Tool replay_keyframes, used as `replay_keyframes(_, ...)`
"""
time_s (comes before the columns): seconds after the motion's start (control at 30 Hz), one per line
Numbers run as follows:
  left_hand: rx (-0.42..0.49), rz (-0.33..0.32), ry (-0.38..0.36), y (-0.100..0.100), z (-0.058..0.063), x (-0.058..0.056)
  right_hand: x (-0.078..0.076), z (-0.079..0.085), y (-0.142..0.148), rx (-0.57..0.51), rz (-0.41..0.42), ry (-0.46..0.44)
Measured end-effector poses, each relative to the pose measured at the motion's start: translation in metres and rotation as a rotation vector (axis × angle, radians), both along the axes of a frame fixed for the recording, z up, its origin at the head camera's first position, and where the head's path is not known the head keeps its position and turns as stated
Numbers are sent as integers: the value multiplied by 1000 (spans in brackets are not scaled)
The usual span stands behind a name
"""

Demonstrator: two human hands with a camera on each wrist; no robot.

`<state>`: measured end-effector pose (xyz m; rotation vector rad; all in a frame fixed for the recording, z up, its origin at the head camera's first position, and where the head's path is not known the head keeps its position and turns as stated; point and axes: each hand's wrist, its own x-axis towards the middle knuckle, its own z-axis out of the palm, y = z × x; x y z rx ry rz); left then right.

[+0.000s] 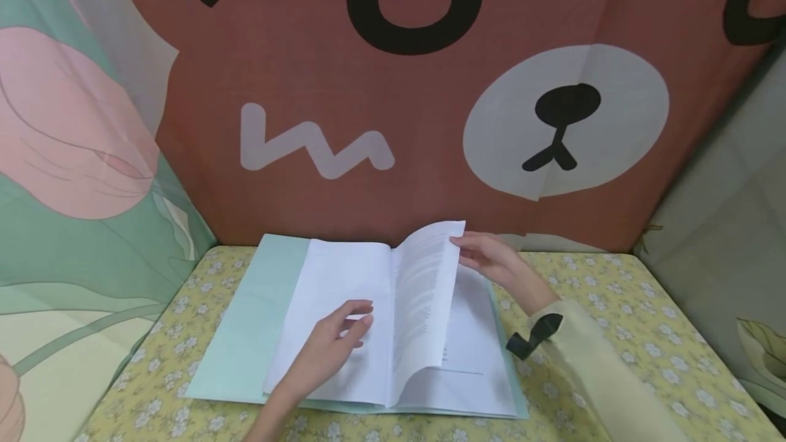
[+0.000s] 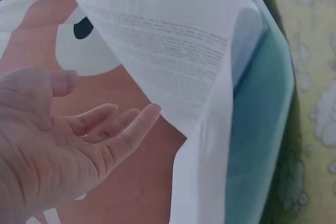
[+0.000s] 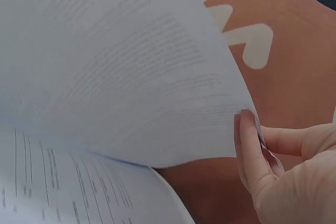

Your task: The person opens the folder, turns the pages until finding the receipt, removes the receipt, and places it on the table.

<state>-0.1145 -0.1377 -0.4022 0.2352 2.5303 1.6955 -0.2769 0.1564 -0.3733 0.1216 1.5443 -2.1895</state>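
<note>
A pale green folder [image 1: 245, 333] lies spread on the table with a stack of white printed sheets inside. One page [image 1: 424, 299] stands raised and curved near the middle fold. Its upper outer corner is pinched between the thumb and fingers of my right hand [image 1: 494, 264]; the right wrist view shows the fingers on the printed face of the sheet [image 3: 147, 77]. My left hand [image 1: 328, 346] hovers over the left-hand sheet [image 1: 344, 264], fingers loosely bent and holding nothing. Below the raised page, part of the right-hand sheet [image 1: 475, 387] shows some print.
A yellow flowered cloth [image 1: 614, 319] covers the table. Behind it hangs a reddish-brown curtain [image 1: 295, 210] with a bear's face, and a green fabric [image 1: 74, 251] hangs at the left. A dark band [image 1: 534, 336] is at my right sleeve's cuff.
</note>
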Motion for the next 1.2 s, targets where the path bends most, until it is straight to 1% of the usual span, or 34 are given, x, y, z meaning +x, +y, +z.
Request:
replay_keyframes(0.2, 81, 12, -32, 4, 10, 2, -1, 7, -15, -11, 0, 4)
replay_keyframes(0.33, 144, 36, -70, 6, 18, 4, -1, 12, -26, -9, 11, 25)
replay_keyframes(0.53, 180, 90, -145, 5, 30, 7, -2, 19, -45, -12, 18, 37)
replay_keyframes(0.7, 148, 125, -169, 2, 40, 8, -1, 25, -61, -9, 31, 32)
replay_keyframes(0.87, 86, 132, -152, 0, 50, 10, 2, 28, -76, -20, 34, 27)
replay_keyframes(0.93, 52, 135, -141, -2, 52, 11, 3, 29, -82, -26, 40, 30)
replay_keyframes(1.1, 20, 131, -136, -7, 56, 13, 5, 29, -95, -34, 49, 41)
replay_keyframes(1.2, 14, 142, -126, -10, 57, 14, 6, 29, -103, -44, 58, 53)
